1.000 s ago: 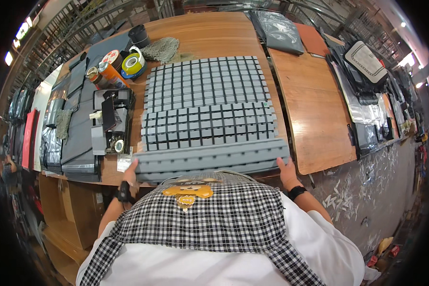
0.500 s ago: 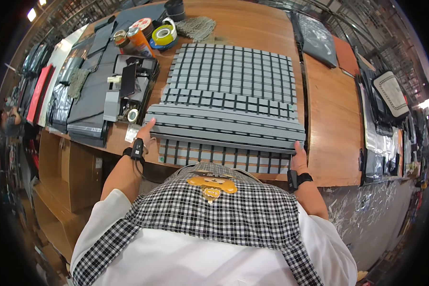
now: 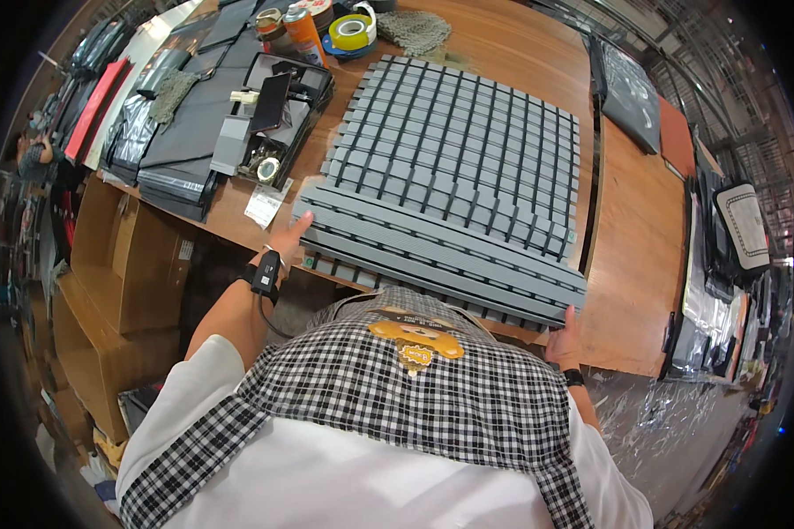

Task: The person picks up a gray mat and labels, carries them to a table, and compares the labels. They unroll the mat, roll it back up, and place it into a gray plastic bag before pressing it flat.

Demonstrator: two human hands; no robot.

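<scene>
A grey slatted mat (image 3: pixel 468 141) with black cross ribs lies on the wooden table in front of me. Its near part is folded over into a long flat bundle (image 3: pixel 441 251) running from left to right. My left hand (image 3: pixel 289 236) grips the bundle's left end, thumb on top and the other fingers mostly hidden below. At the other end, my right hand (image 3: pixel 566 339) holds the bundle the same way, thumb up against its edge. A narrow strip of slats shows beneath the bundle at the table's front edge.
Left of the mat stands a black tray (image 3: pixel 304 97) with a phone and small items. Beyond it are an orange spray can (image 3: pixel 304 37) and a yellow tape roll (image 3: pixel 351 33). Dark flat packages (image 3: pixel 190 150) lie further left; a cardboard box (image 3: pixel 123 256) sits below. Wrapped sheets (image 3: pixel 710 291) lie right.
The view has turned, so the table and mat appear slanted down to the right. The folded bundle covers more of the slat strip in front of it. Both hands keep hold of its ends.
</scene>
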